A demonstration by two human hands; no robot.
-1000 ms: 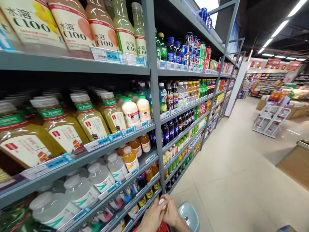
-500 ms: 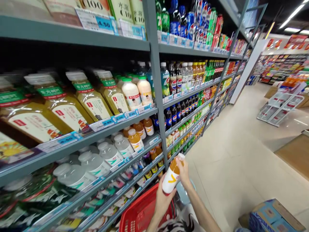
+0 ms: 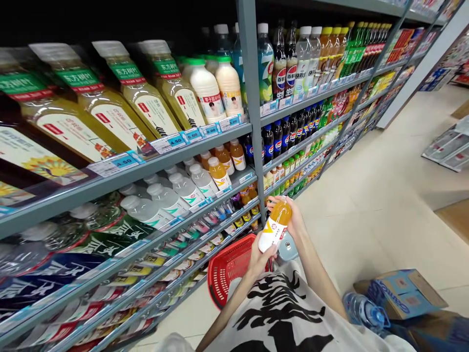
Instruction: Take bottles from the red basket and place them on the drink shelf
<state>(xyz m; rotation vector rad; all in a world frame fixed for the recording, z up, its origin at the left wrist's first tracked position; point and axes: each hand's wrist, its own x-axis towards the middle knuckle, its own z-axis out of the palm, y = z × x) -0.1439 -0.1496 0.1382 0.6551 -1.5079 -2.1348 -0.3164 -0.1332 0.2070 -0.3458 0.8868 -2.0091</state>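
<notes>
Between my two hands I hold a bottle of orange drink [image 3: 275, 228] with a white label and a yellow V mark, tilted in front of my chest. My left hand [image 3: 261, 255] is closed around its lower end. At the top end, my right hand [image 3: 293, 215] grips the bottle near the cap, its fingers partly hidden behind it. Below and to the left is a red shopping basket [image 3: 217, 274], partly covered by my left forearm. Similar orange bottles [image 3: 219, 172] stand on the shelf to the left, beside clear-drink bottles [image 3: 185, 189] with white caps.
A long grey shelf rack [image 3: 252, 98] full of drinks runs along the left and into the distance. On the floor at the lower right are a large water bottle [image 3: 364, 310] and a blue-and-brown carton [image 3: 405, 293]. A clear display stand [image 3: 449, 144] is farther right.
My view has tipped downward, showing more of my shirt and the basket. The bottle has turned in my hands, so more of its label shows. Both hands still hold it.
</notes>
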